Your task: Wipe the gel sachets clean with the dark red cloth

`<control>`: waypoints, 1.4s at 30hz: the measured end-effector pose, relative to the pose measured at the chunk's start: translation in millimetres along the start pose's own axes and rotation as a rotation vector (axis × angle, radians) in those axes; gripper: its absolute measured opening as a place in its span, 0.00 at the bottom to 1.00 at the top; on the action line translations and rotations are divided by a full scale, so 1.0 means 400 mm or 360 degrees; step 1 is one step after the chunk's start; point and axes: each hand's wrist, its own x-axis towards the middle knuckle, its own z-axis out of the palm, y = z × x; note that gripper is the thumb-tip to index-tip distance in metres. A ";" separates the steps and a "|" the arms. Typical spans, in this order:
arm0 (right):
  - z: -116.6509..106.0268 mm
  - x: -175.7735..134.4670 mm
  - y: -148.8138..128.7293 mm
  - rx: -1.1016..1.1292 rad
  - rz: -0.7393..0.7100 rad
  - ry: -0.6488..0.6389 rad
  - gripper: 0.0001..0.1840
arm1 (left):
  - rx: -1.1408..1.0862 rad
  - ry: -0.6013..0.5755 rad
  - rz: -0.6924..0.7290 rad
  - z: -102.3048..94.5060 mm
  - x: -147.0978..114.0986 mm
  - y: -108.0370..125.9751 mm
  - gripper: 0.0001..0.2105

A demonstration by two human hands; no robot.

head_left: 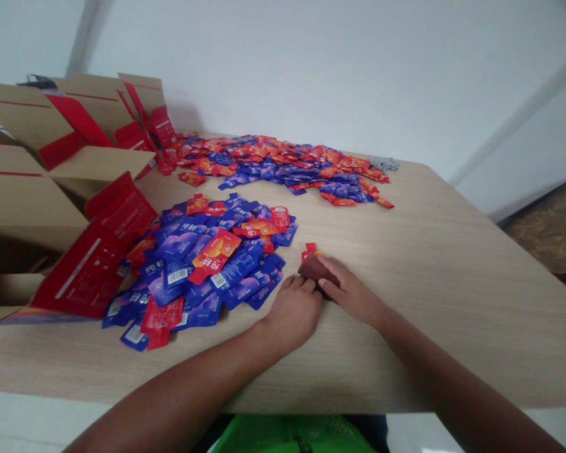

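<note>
1. Firstly, open cartons (23,195), left end of the desk (453,264); flaps reach the near heap.
2. Near heap (214,251), blue and red packets, overlapping; best left undisturbed by the forearm.
3. Left hand (295,309), fingers bent against the brown item; whether they pinch it is hidden.
4. Red packet (308,248), just beyond the brown item.
5. Brown item (315,268), between both hands; light, even pressure should suit it.
6. Right hand (351,290), thumb and fingers closed about the brown item; steadying from this side seems sound.

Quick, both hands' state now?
Left hand: curled at the brown item; grip can't be told.
Right hand: closed, holding the brown item.
</note>
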 end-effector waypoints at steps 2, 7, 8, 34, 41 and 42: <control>0.010 -0.001 -0.022 -0.0252 -0.0016 -0.0011 0.31 | -0.0014 -0.0019 -0.0008 0.002 0.001 0.002 0.12; 0.019 0.019 -0.076 -0.0841 0.0131 -0.0056 0.26 | -0.0063 -0.0021 0.0025 0.005 0.003 0.005 0.14; 0.019 0.028 -0.082 -0.0898 0.0140 -0.0079 0.25 | -0.0067 -0.0015 0.0026 0.005 0.004 0.005 0.15; -0.044 0.055 0.062 -0.0182 0.0431 0.0666 0.26 | -0.0098 0.0060 0.0124 -0.008 -0.007 -0.027 0.12; -0.002 -0.009 -0.021 -0.0434 0.0004 0.0085 0.22 | -0.0049 0.0068 0.0096 0.008 -0.007 -0.017 0.11; 0.001 -0.001 -0.021 -0.0491 0.0041 0.0055 0.22 | -0.0044 0.0058 0.0090 0.007 -0.006 -0.016 0.11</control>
